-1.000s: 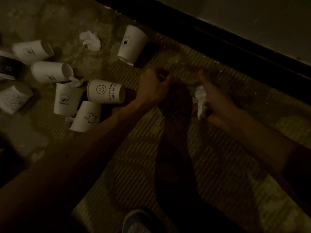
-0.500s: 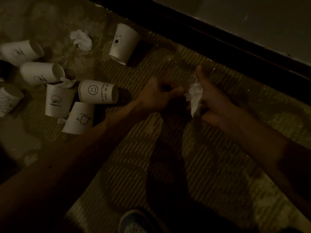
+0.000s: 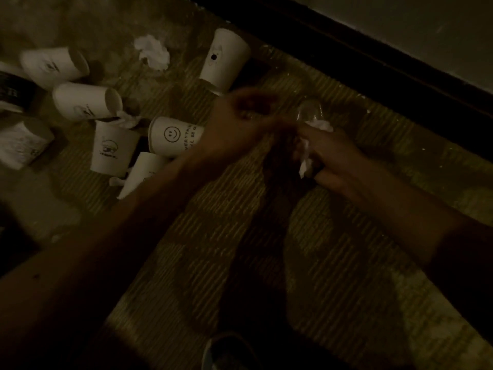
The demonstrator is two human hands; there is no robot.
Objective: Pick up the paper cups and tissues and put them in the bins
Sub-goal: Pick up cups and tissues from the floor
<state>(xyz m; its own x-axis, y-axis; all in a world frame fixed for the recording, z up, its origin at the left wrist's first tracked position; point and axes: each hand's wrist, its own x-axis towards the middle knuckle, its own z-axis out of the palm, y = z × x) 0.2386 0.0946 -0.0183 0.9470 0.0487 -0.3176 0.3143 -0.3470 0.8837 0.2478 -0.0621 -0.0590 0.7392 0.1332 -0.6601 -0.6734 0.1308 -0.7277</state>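
Fingers (image 3: pixel 318 138) of R hand (image 3: pixel 333 156) were clamped round crumpled tissue (image 3: pixel 306 160) | L hand (image 3: pixel 240 126) fingers bent, tips by it, too blurred to tell grip | early on: paper cups (image 3: pixel 88 101) + 2nd tissue (image 3: pixel 152 53) lay on floor (image 3: pixel 346 263), all left to bin | no bins in view

Paper cups (image 3: pixel 112 145) crowd the left, open mat (image 3: pixel 333 276) right — skirting (image 3: pixel 373 62) beyond

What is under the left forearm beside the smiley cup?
Two white paper cups lie there: the smiley cup and a cup below it poke out. The left forearm covers one end of each.
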